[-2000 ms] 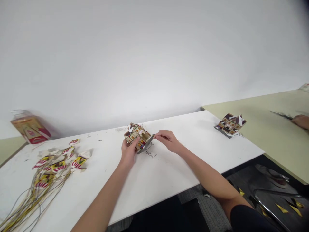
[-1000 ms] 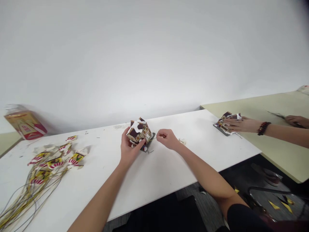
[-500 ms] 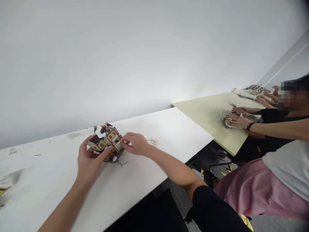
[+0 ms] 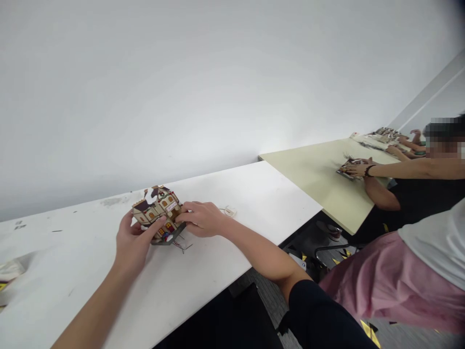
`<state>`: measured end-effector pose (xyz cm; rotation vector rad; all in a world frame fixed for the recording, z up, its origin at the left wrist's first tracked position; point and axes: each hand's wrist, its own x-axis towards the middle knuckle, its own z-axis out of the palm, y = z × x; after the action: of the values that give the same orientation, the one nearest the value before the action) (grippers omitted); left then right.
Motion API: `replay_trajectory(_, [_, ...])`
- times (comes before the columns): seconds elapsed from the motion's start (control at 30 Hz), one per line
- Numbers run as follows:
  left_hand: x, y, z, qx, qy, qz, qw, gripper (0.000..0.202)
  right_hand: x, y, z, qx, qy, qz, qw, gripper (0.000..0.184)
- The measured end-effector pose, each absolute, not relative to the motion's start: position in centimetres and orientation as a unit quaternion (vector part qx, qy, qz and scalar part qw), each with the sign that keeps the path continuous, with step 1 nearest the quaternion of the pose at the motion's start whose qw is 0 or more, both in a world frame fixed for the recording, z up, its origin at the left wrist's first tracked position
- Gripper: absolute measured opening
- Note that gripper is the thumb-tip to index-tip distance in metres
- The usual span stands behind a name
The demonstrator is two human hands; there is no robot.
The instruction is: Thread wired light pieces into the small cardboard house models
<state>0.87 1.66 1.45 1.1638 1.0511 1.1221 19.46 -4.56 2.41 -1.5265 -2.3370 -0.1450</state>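
Observation:
A small model house (image 4: 160,208) with white snow patches on a dark roof is held tilted over the white table (image 4: 203,271). My left hand (image 4: 136,242) grips it from the left, thumb across the front wall. At its right side my right hand (image 4: 203,219) has its fingers bent and pressed to the wall; whether they pinch a small part is hidden. Thin wires (image 4: 181,247) stick out below the dark base. A small whitish piece (image 4: 229,211) with a thin wire lies beyond my right wrist.
A pale yellow table (image 4: 308,169) adjoins on the right, where a co-worker's hand (image 4: 358,169) works on a similar house. A whitish bag (image 4: 12,271) lies at the left edge. A grey wall rises behind the tables.
The house has turned slightly, showing more of its front. My right fingers have moved closer against its right wall. The co-worker's arms have shifted over their house.

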Motion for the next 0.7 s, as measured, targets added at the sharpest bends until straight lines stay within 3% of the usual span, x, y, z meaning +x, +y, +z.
replay_trajectory(0.17, [1.0, 1.4, 1.4, 0.468, 0.444, 0.481, 0.593, 0.073, 19.4, -4.7, 2.0, -0.527, -0.827, -0.058, 0.188, 0.033])
replay_trajectory(0.37, [1.0, 1.0, 1.1, 0.494, 0.407, 0.483, 0.598, 0.081, 19.2, -4.2, 0.5, -0.521, -0.815, -0.082, 0.239, 0.026])
replay_trajectory(0.5, [0.9, 0.7, 0.8, 0.502, 0.392, 0.475, 0.607, 0.080, 18.8, -3.7, -0.4, -0.534, -0.804, -0.104, 0.241, 0.010])
replay_trajectory(0.7, [0.7, 0.5, 0.5, 0.489, 0.385, 0.478, 0.620, 0.081, 18.5, -3.5, -0.9, -0.534, -0.792, -0.141, 0.258, 0.011])
